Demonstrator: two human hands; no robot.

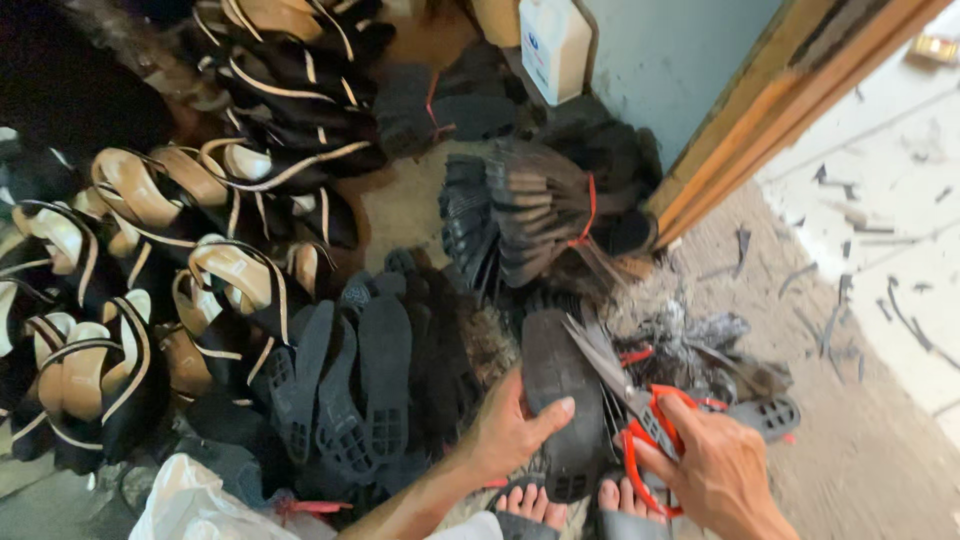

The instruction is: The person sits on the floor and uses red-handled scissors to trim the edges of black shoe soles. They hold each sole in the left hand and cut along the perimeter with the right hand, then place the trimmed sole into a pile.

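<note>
Black rubber shoe sole [560, 400] stands on end between the two hands, long axis running near-vertical in the head view, heel end low near the person's bare toes [560, 497]. Left hand [505, 432] clamps it from the left: thumb lies across the upper face, fingers wrapped behind, so the hand is closed on the sole. Right hand [712, 468] sits just right of the sole, fingers threaded through the orange loops of a pair of scissors [625, 395]. Blades appear slightly parted and point up-left, lying against the sole's right edge. Sole is thus directly left of the right hand, touching the blades; the left hand is the one in contact with it.

Surroundings: fan of loose black soles [350, 390] on the floor to the left; tied bundle of soles [530, 215] beyond; rows of tan-and-black sandals [150, 270] far left; dark offcuts [700, 340] heaped at right.
</note>
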